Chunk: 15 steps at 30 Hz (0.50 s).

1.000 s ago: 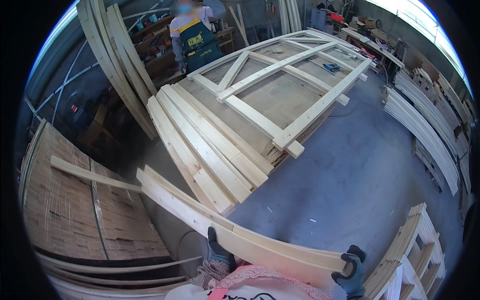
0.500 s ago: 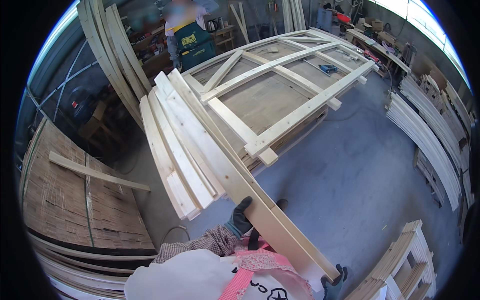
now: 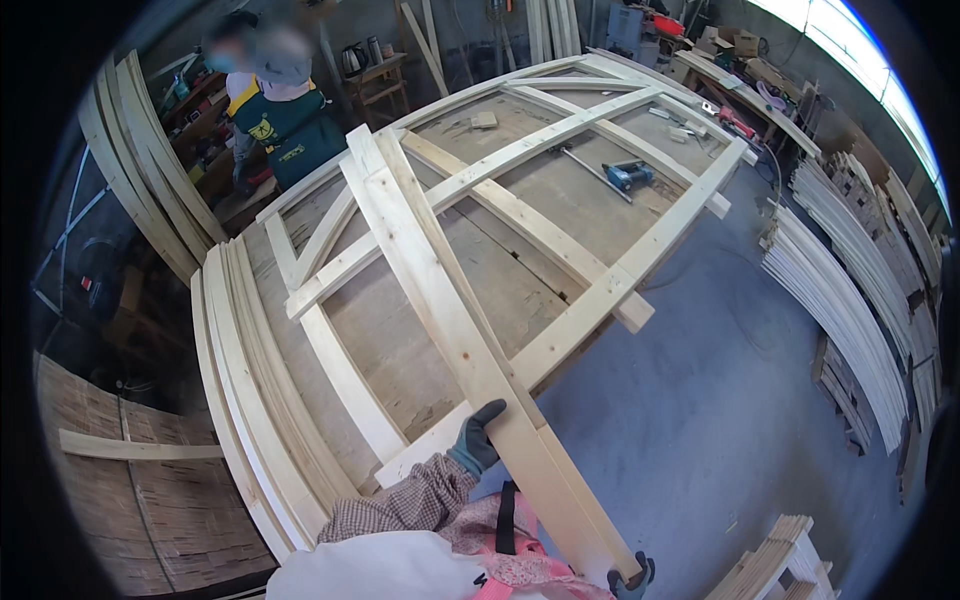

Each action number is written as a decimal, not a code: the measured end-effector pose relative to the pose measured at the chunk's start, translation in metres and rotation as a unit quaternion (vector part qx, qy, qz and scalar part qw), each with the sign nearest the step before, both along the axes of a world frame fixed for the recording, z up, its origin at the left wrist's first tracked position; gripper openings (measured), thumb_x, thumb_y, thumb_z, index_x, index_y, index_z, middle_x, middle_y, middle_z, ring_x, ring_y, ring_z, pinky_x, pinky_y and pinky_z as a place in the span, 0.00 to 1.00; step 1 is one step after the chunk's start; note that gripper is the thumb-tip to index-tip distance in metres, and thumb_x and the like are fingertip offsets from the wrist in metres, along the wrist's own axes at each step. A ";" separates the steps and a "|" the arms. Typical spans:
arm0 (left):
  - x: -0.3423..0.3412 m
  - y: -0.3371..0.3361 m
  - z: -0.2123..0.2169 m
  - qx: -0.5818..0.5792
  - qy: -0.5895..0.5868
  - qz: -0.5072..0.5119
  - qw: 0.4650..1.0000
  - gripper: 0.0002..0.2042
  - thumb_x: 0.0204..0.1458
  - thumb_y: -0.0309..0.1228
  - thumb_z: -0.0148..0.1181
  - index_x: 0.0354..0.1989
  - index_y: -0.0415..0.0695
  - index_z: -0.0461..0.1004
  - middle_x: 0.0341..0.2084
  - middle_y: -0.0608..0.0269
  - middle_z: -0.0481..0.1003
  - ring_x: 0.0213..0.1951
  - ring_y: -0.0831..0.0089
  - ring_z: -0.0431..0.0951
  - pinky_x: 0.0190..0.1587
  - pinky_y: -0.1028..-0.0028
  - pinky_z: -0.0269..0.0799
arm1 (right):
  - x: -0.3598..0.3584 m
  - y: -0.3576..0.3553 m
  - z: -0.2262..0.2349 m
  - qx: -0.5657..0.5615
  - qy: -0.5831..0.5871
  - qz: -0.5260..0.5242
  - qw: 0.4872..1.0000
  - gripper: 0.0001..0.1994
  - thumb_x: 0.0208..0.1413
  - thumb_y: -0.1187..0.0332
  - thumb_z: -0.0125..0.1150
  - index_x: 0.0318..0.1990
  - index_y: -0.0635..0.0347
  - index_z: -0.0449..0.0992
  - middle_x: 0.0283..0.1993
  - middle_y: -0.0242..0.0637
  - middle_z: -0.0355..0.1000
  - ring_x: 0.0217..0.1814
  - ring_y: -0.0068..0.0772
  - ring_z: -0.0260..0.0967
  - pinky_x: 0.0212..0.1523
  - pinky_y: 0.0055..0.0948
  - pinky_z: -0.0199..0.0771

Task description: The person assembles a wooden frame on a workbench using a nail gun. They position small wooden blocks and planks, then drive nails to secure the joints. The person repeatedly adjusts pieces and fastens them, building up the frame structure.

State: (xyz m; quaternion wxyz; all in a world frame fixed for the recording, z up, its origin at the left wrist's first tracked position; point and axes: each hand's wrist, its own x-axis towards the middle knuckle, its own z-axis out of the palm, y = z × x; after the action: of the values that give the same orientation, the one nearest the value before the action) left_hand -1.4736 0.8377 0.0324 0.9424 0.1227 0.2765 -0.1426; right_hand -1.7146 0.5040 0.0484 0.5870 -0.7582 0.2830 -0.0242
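Long pale wooden boards, at least two lying together, slant from lower right to upper left in front of me. My left hand, in a dark glove, grips their left edge midway along. At their near end my right hand, also gloved, is closed around the lower corner; part of it is hidden. The far ends of the boards reach over a large wooden frame of joined beams on a low table. I cannot tell whether the boards touch it.
A stack of long boards lies along the table's left side. A blue power tool rests inside the frame. Another person in a green apron stands at the far left. Curved slats are piled at right, slatted wooden pieces at lower right.
The held boards have swung rightward off the loose stack and now extend over the frame. Both hands keep their hold. My view has moved closer to the frame.
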 end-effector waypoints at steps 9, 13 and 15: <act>0.283 0.105 -0.046 0.637 0.035 -0.030 0.770 0.39 0.45 0.54 0.59 0.59 0.36 0.56 0.56 0.49 0.63 0.57 0.57 0.63 0.57 0.66 0.58 | 0.402 0.062 -0.036 -0.234 0.003 0.126 0.964 0.42 0.40 0.68 0.68 0.63 0.62 0.51 0.63 0.48 0.49 0.63 0.50 0.50 0.61 0.39 0.56; 0.187 0.087 -0.023 0.631 -0.003 -0.030 0.775 0.44 0.47 0.47 0.61 0.64 0.34 0.42 0.64 0.46 0.49 0.65 0.61 0.49 0.64 0.71 0.47 | 0.491 0.127 0.031 -0.343 -0.106 0.295 0.885 0.48 0.38 0.59 0.70 0.65 0.58 0.47 0.65 0.55 0.46 0.67 0.55 0.43 0.64 0.46 0.46; 0.137 0.076 -0.048 0.579 0.023 -0.048 0.813 0.42 0.48 0.42 0.61 0.64 0.35 0.43 0.63 0.46 0.50 0.65 0.60 0.50 0.64 0.69 0.47 | 0.514 0.140 0.045 -0.404 -0.090 0.350 0.840 0.51 0.35 0.54 0.71 0.66 0.56 0.45 0.65 0.56 0.46 0.68 0.55 0.41 0.64 0.48 0.45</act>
State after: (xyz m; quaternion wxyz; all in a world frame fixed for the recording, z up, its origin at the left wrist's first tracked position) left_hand -1.3366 0.9133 -0.0152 0.6823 0.6557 0.3232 -0.0034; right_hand -1.2006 0.6439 0.0930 0.2209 -0.9711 -0.0899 0.0026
